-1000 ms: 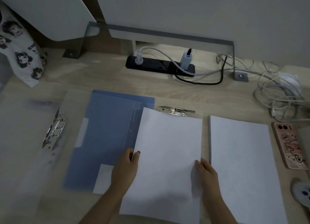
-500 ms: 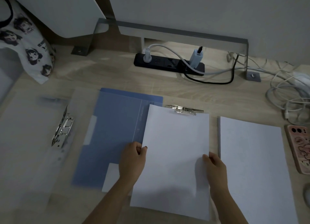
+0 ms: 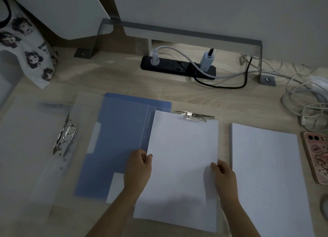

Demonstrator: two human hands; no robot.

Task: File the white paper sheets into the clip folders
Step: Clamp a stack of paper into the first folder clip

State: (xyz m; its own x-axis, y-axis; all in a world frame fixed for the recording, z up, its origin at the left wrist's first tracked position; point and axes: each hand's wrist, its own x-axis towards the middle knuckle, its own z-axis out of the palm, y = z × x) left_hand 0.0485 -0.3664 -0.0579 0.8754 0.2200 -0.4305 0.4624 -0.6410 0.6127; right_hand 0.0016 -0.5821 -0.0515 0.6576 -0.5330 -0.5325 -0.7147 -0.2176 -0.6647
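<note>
White sheet [image 3: 182, 158] pinched at both side edges by left fingers [image 3: 148, 157] and right fingers [image 3: 213, 165]

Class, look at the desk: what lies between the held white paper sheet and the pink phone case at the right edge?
In the head view, a stack of white paper sheets lies flat between them.

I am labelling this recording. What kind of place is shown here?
Probably a home or office desk: a wooden desktop, a power strip with plugged chargers, clip folders, and a paper stack.
</note>
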